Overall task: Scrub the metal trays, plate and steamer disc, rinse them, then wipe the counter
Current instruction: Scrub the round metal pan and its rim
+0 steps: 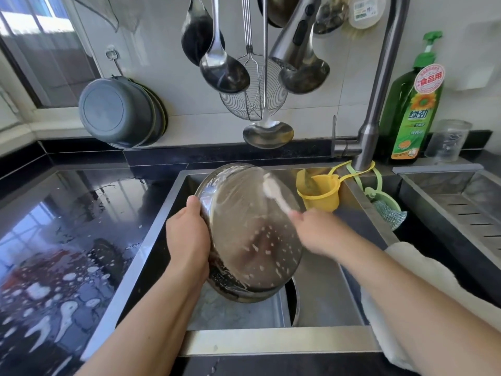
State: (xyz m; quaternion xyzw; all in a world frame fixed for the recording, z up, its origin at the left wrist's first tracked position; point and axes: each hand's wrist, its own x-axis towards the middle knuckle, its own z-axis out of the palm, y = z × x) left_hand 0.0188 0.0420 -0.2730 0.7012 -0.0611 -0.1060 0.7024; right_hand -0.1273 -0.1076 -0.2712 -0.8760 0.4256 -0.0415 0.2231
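A: Where is the steamer disc (252, 234) now?

B: In the center of the frame, above the sink (322, 289). It is tilted, and white foam spots are on its surface.

A: What does the left hand (188, 237) do?

B: Its grip is curled around the left rim of the disc, with the thumb on the upper edge.

A: And the right hand (314, 232)?

B: It is blurred, but its grip is closed around a white brush (273, 192), and the brush head touches the upper part of the disc.

A: What is around?

B: A wet black desk (67, 240) at the left, a green detergent bottle (412, 109) at the upper right, ladles (225, 69) hanging at the top.
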